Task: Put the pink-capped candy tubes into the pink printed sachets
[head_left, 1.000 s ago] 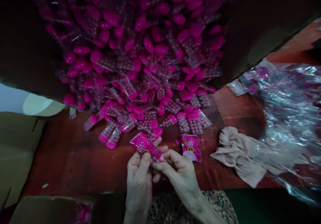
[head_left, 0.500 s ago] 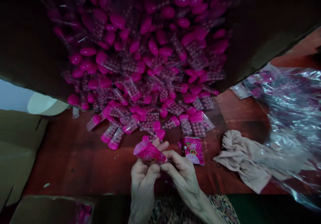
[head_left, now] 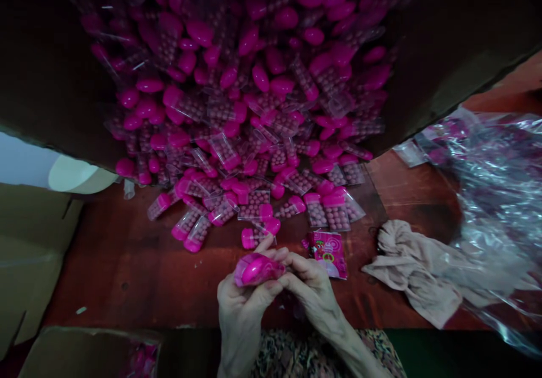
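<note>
Close to the table's front edge, my left hand (head_left: 245, 304) is closed around a pink printed sleeve (head_left: 243, 276). A glossy pink cap (head_left: 258, 266) shows in the sleeve's mouth. At the sleeve's right end, the fingers of my right hand (head_left: 311, 285) are closed on it and partly hide it. A flat pink printed sleeve (head_left: 328, 253) lies just beyond my right hand. Past my fingers spreads a heap of clear candy containers (head_left: 254, 204) with pink caps and small balls inside. One container (head_left: 253, 238) lies right behind my left fingertips.
A large dark open box (head_left: 427, 78) spills the heap onto the reddish table (head_left: 139, 276). On the right are a beige cloth (head_left: 417, 265) and crumpled clear plastic (head_left: 499, 197). A cardboard box (head_left: 84, 350) with pink items sits lower left; a white bowl (head_left: 80, 174) is farther back.
The sleeve's mouth looked hollow before; now a glossy pink cap shows in it. Both hands stay at the sleeve, and the left has tilted it slightly.
</note>
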Demonstrator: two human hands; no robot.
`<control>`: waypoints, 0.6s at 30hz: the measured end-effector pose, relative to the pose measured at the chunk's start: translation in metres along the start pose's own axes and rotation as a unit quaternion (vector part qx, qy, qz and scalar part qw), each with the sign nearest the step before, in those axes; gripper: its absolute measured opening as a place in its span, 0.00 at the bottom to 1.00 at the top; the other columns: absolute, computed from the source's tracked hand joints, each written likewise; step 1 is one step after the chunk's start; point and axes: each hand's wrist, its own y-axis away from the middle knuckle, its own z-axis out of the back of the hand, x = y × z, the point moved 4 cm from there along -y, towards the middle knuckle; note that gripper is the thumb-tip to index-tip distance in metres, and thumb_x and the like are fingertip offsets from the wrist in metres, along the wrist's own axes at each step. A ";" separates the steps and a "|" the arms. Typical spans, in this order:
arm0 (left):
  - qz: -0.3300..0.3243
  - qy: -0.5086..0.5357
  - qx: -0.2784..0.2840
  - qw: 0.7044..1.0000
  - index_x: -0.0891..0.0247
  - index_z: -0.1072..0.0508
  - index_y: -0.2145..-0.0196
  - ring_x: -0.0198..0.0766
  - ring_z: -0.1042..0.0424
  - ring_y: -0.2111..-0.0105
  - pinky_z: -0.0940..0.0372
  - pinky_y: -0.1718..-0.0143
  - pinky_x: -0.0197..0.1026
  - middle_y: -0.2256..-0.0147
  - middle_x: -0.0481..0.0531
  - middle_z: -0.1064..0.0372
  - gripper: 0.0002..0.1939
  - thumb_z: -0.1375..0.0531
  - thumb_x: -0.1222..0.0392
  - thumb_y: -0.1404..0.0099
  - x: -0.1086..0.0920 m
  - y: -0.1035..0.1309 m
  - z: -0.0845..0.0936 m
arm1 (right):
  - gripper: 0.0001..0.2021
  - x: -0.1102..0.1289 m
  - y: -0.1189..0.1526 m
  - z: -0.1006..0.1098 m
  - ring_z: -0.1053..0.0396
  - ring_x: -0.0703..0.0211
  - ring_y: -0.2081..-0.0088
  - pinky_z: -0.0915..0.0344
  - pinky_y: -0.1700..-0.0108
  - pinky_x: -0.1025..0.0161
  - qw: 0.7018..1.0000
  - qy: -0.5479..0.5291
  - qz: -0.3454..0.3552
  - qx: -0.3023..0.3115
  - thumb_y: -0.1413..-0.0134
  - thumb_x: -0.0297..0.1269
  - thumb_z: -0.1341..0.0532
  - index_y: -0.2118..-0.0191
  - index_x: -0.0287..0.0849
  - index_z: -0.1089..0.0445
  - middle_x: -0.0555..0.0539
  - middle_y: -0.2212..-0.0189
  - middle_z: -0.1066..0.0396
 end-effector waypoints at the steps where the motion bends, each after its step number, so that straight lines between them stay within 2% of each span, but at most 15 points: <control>1: 0.008 0.007 0.001 1.000 0.62 0.20 0.68 0.47 0.26 0.63 0.30 0.63 0.42 0.56 0.59 0.26 0.11 0.34 0.66 0.53 0.003 0.000 0.001 | 0.09 0.000 0.000 0.000 0.32 0.64 0.75 0.36 0.72 0.69 1.000 -0.003 -0.005 0.004 0.47 0.41 0.39 0.64 0.42 0.27 0.50 0.76 0.27; 3: 0.026 0.028 0.011 0.999 0.64 0.20 0.67 0.37 0.27 0.75 0.32 0.75 0.37 0.55 0.61 0.27 0.10 0.35 0.64 0.50 0.006 0.001 0.002 | 0.08 0.003 0.002 -0.004 0.32 0.64 0.78 0.36 0.73 0.69 1.000 -0.014 -0.010 0.014 0.46 0.41 0.40 0.65 0.42 0.28 0.52 0.80 0.29; 5: 0.045 0.060 0.023 0.997 0.65 0.21 0.67 0.28 0.35 0.84 0.39 0.83 0.33 0.56 0.62 0.27 0.10 0.35 0.61 0.49 0.007 0.001 0.003 | 0.09 0.008 0.004 -0.009 0.32 0.65 0.79 0.36 0.74 0.69 1.000 -0.016 -0.013 0.024 0.46 0.41 0.40 0.64 0.41 0.29 0.53 0.81 0.30; 7: 0.063 0.091 0.026 0.993 0.66 0.22 0.65 0.28 0.36 0.84 0.42 0.86 0.32 0.58 0.63 0.26 0.13 0.35 0.57 0.49 0.005 0.001 0.004 | 0.08 0.014 0.007 -0.014 0.31 0.64 0.78 0.36 0.73 0.69 0.999 0.006 -0.023 0.027 0.45 0.40 0.41 0.65 0.41 0.30 0.52 0.80 0.29; 10: 0.065 0.129 0.009 0.989 0.65 0.24 0.62 0.37 0.29 0.77 0.42 0.87 0.31 0.61 0.62 0.25 0.18 0.37 0.50 0.47 -0.002 -0.001 0.006 | 0.09 0.021 0.009 -0.021 0.31 0.64 0.77 0.36 0.73 0.70 0.996 0.067 -0.049 0.025 0.44 0.40 0.42 0.71 0.41 0.31 0.52 0.80 0.29; 12: 0.066 0.147 0.001 0.987 0.64 0.24 0.63 0.39 0.28 0.74 0.42 0.88 0.30 0.62 0.61 0.24 0.17 0.39 0.49 0.45 -0.004 -0.004 0.006 | 0.11 0.025 0.009 -0.022 0.31 0.64 0.78 0.37 0.73 0.70 0.992 0.109 -0.061 0.017 0.44 0.40 0.43 0.73 0.41 0.32 0.52 0.82 0.30; 14: 0.080 0.156 0.005 0.985 0.64 0.25 0.64 0.38 0.28 0.76 0.42 0.89 0.30 0.63 0.60 0.24 0.16 0.40 0.49 0.43 -0.002 -0.006 0.005 | 0.12 0.026 0.009 -0.022 0.32 0.65 0.79 0.38 0.75 0.70 0.990 0.127 -0.063 0.001 0.44 0.41 0.43 0.74 0.41 0.33 0.52 0.83 0.31; 18: 0.114 0.158 0.010 0.981 0.67 0.25 0.64 0.29 0.37 0.85 0.46 0.91 0.30 0.61 0.61 0.25 0.16 0.41 0.50 0.41 0.005 -0.007 0.002 | 0.11 0.025 0.011 -0.021 0.33 0.66 0.82 0.38 0.77 0.71 0.991 0.126 -0.043 -0.015 0.43 0.42 0.44 0.70 0.40 0.32 0.54 0.84 0.32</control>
